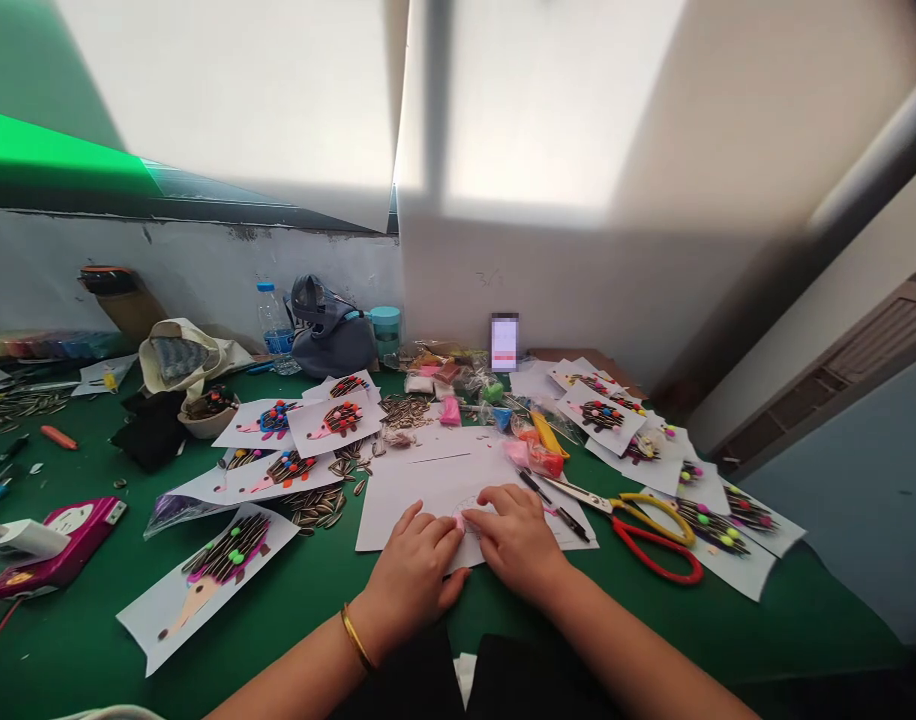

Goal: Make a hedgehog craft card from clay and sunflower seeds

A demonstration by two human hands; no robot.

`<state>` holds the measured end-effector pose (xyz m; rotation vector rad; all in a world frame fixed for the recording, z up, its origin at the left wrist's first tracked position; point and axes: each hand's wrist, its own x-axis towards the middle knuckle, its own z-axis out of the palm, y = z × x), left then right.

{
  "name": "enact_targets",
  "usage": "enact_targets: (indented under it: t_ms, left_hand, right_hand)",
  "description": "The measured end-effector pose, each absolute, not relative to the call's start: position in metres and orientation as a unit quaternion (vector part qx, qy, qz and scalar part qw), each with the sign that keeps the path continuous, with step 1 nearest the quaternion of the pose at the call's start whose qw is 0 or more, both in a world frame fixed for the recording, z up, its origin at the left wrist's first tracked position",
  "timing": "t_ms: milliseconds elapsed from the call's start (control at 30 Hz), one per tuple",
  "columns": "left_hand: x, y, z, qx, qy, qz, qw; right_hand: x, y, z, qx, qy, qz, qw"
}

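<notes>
My left hand (417, 560) and right hand (522, 535), fingers curled, seem to press a pink clay-like lump (459, 522) onto white paper (387, 500); I can't tell if they pinch. Next calls for light spreading.

The single view looks from the wearer's head, above and behind the left hand (420, 555) and right hand (519, 540), facing forward and down past them. It is near enough that both forearms (308, 665) run up from the bottom edge to the hands, yet wide enough to take in the green table (315, 580) either side of them and the wall (225, 270) beyond.
</notes>
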<state>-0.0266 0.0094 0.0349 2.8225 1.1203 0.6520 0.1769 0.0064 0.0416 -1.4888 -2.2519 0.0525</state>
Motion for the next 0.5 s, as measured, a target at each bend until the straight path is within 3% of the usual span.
enact_targets:
  t_ms: [333,500]
  left_hand:
    - [-0.0268,0.0085,0.0352,0.909,0.359,0.212,0.017]
    - [-0.0270,0.0086,0.0357,0.907,0.361,0.218,0.013]
  right_hand:
    - [0.1676,0.0090,0.0413,-0.530,-0.825,0.033,0.191]
    - [0.1658,0.0106,0.0408,-0.549,-0.805,0.053,0.219]
